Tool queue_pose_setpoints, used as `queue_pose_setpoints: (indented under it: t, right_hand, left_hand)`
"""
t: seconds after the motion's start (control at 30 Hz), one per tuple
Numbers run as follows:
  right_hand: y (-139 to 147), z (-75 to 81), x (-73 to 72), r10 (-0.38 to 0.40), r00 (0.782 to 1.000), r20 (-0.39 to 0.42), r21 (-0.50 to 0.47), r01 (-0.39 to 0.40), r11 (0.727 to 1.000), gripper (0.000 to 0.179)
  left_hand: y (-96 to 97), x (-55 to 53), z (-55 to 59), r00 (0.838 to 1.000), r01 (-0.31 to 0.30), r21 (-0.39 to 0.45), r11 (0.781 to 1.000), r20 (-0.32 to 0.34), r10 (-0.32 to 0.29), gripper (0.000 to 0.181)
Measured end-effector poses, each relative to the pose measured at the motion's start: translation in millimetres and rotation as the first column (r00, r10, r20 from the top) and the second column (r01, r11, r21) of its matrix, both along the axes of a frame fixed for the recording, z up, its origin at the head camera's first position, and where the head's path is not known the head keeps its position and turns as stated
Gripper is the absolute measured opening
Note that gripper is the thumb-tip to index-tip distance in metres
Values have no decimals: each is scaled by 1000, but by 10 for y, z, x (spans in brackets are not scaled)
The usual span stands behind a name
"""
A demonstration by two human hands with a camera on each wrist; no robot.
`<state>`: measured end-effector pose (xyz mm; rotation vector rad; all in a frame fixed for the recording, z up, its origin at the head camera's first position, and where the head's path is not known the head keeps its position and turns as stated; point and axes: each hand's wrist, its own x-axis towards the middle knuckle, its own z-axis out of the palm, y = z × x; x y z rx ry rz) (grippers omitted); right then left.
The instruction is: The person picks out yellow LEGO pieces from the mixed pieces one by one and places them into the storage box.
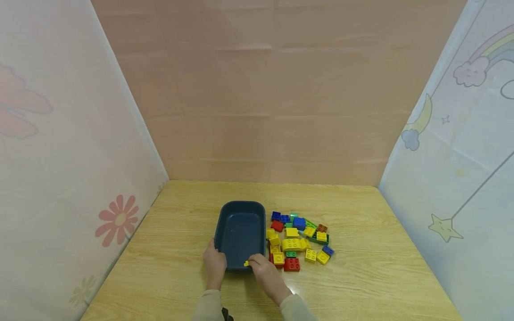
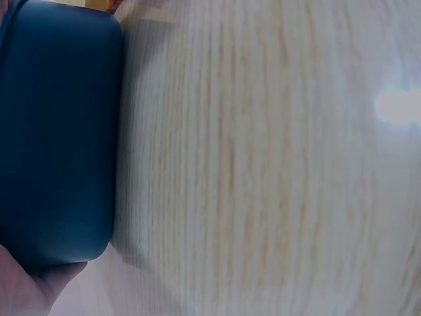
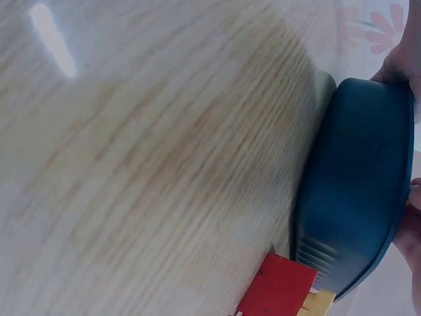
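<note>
A dark blue rectangular bin stands on the table, its inside bare apart from what the right hand holds above the near end. My left hand grips the bin's near left side, and its thumb shows by the bin's corner in the left wrist view. Between thumb and fingers, my right hand pinches a small yellow piece at the near right part of the bin. Most of that piece is hidden by the fingers. The bin's outer wall fills the right side of the right wrist view.
Right beside the bin lies a loose pile of toy bricks: a long yellow brick, a red brick, a blue brick and several others. Patterned cloth walls flank the wooden table.
</note>
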<state>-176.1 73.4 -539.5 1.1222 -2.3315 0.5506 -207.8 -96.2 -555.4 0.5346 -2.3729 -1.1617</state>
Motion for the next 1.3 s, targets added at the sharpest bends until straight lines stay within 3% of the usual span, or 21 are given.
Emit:
queue_pose_setpoints:
  t: [0.6, 1.0, 1.3]
  right_hand:
    - [-7, -15, -21, -38, 999, -28, 122, 41, 992, 16]
    - [41, -69, -17, 8, 999, -33, -50, -10, 999, 17]
    - [154, -114, -9, -48, 999, -11, -150, 46, 988, 20]
  left_hand:
    - [-3, -7, -10, 1000, -5, 12, 1000, 14, 5, 43]
    - [-1, -8, -28, 1000, -7, 16, 1000, 13, 7, 44]
    - [-2, 2, -25, 1000, -9, 13, 1000, -20, 10, 42]
